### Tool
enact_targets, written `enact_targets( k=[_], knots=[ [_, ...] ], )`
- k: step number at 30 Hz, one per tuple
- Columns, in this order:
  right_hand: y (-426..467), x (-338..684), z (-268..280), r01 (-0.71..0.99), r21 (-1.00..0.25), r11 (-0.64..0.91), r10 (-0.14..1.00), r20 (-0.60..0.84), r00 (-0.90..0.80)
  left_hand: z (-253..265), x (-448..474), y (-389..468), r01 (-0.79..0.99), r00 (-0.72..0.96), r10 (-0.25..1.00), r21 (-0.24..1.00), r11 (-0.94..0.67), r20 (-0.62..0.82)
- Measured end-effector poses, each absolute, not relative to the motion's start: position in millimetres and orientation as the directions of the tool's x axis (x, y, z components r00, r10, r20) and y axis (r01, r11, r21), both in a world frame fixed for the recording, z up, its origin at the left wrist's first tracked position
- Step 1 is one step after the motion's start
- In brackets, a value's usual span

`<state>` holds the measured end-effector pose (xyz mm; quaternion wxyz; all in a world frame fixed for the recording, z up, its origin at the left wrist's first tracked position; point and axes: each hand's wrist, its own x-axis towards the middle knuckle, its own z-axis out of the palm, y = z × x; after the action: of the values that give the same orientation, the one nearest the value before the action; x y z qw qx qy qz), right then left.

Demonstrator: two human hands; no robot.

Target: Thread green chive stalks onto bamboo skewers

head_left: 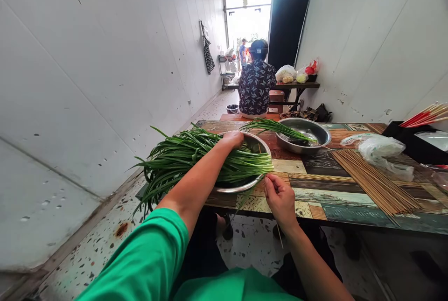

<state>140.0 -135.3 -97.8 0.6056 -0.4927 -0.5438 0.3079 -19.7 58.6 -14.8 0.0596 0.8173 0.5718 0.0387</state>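
Observation:
A big bunch of garlic chives (196, 156) lies across a metal bowl (264, 144), its leaves hanging over the left side and pale stem ends at the right. My left hand (233, 139) is curled down onto the chives at the bowl's far side, its fingertips hidden. Thumb and finger of my right hand (281, 198) are pinched at the stem end of a single chive, whose leaf trails down left by the table edge. A thin stick (281, 237) shows below that hand; whether the hand holds it is hidden.
Behind stands a second metal bowl (304, 147) with chives (283, 129) across it. Many bamboo skewers (378, 184) lie on the patterned table (339, 193), beside a plastic bag (380, 149) and a black box (397, 134) with red-ended sticks. Another person (257, 81) sits facing away.

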Motion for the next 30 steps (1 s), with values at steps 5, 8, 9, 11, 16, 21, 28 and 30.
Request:
enact_targets(
  k=[5, 8, 9, 11, 16, 21, 28, 30],
  knots=[
    [-132.6, 141.1, -97.9, 0.079, -0.960, 0.268, 0.939, 0.279, 0.200, -11.4, -21.0, 57.4, 0.937, 0.319, 0.948, 0.152, -0.315, 0.001],
    [-131.9, 141.8, -96.3, 0.002, -0.973, 0.231, 0.957, 0.227, 0.182, -7.3, -21.5, 62.0, 0.933, 0.318, 0.947, 0.167, -0.320, 0.039],
    [-131.6, 142.1, -95.6, -0.017, -0.975, 0.220, 0.960, 0.214, 0.182, -5.8, -20.8, 63.2, 0.926, 0.327, 0.943, 0.178, -0.332, 0.059],
    [-130.7, 142.9, -94.4, -0.041, -0.978, 0.203, 0.962, 0.191, 0.194, -2.9, -17.9, 63.5, 0.883, 0.362, 0.926, 0.282, -0.376, 0.104],
    [-126.9, 144.8, -92.4, -0.073, -0.980, 0.186, 0.966, 0.169, 0.198, 5.4, -5.2, 50.3, 0.539, 0.400, 0.905, 0.762, -0.359, 0.144],
    [-122.4, 148.0, -91.6, -0.068, -0.980, 0.189, 0.967, 0.174, 0.189, 10.9, -2.6, 36.6, 0.547, 0.425, 0.901, 0.769, -0.330, 0.084],
    [-120.0, 148.8, -95.2, -0.083, -0.979, 0.187, 0.970, 0.170, 0.176, 7.9, -13.4, 34.8, 0.863, 0.474, 0.871, 0.269, -0.428, -0.132],
    [-120.5, 148.5, -94.6, -0.088, -0.978, 0.187, 0.970, 0.169, 0.174, 7.7, -16.6, 35.7, 0.901, 0.431, 0.889, 0.139, -0.412, -0.156]
  ],
)
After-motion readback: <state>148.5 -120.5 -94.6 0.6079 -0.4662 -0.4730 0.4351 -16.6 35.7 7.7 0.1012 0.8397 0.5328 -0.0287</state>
